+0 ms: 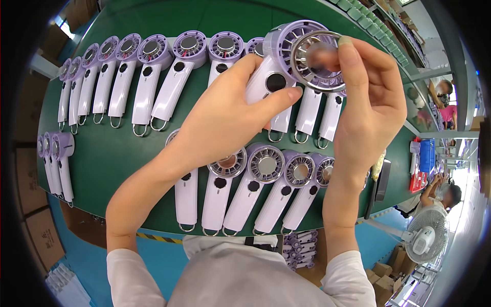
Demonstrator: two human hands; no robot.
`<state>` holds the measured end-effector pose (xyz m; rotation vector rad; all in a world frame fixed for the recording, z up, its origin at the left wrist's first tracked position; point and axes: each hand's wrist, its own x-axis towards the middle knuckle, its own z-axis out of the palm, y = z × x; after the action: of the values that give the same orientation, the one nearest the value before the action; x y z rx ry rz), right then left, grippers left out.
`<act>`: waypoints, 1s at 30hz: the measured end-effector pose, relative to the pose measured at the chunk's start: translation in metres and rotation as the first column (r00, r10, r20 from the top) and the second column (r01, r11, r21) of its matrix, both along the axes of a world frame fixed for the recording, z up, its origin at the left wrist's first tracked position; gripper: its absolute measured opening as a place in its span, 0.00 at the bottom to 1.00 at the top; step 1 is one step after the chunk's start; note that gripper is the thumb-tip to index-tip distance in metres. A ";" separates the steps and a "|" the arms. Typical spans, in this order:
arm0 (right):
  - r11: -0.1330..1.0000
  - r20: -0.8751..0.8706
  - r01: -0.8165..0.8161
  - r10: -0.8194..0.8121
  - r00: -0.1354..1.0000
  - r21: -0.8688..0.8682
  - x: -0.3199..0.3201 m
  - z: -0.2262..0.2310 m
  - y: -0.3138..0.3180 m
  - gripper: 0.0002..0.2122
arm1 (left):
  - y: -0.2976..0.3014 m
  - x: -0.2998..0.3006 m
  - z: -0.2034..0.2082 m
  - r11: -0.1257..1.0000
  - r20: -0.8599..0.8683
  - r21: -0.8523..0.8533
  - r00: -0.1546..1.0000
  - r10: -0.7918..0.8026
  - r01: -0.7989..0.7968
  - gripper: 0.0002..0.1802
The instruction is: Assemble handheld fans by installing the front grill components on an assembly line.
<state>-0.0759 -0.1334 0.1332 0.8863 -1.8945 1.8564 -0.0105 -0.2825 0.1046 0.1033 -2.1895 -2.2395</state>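
One fan (276, 82) fills the left hand (225, 115); a slack right hand (368, 102) could drop its pinched, seemingly loose ring (307, 85) by the counter's (117, 161) right edge.

Classes as a factory assembly workshop. Contains a long, green-topped worktable (99, 153) laid with rows of near-identical lilac-and-white plastic handheld fans (240, 210), a repetition typical of batch assembly. Includes, below the table edge, an open brown cardboard carton (320, 254) filled with lilac pieces; at left, stacked brown cardboard boxes (43, 233). Shows yellow-and-black striped floor tape (163, 239) on a smooth blue floor (163, 258). Lists, at right, a blue plastic bin (428, 155), a white pedestal fan with round cage (424, 236), and other people (451, 195) farther off.
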 end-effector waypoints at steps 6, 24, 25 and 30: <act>0.998 -0.022 0.021 -0.023 0.999 -0.065 0.005 -0.006 -0.009 0.07 | 0.006 0.001 -0.008 1.000 -0.026 0.024 1.000 0.000 0.000 0.19; 0.989 -0.325 0.071 -0.025 0.946 0.132 -0.010 -0.005 0.007 0.08 | 0.003 0.003 -0.002 0.992 -0.110 0.012 0.985 0.130 -0.129 0.26; 0.988 -0.300 0.055 -0.010 0.954 0.144 -0.010 -0.005 0.007 0.08 | 0.004 0.003 -0.003 0.991 -0.111 0.013 0.985 0.132 -0.131 0.26; 1.000 -0.038 -0.015 0.015 0.999 0.003 -0.010 -0.002 0.001 0.18 | 0.005 0.001 -0.007 0.978 -0.281 -0.110 0.949 0.142 -0.178 0.23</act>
<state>-0.0864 -0.1325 0.1314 0.9325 -1.8731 1.8329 -0.0093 -0.2771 0.0974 -0.0264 -2.0938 -1.8888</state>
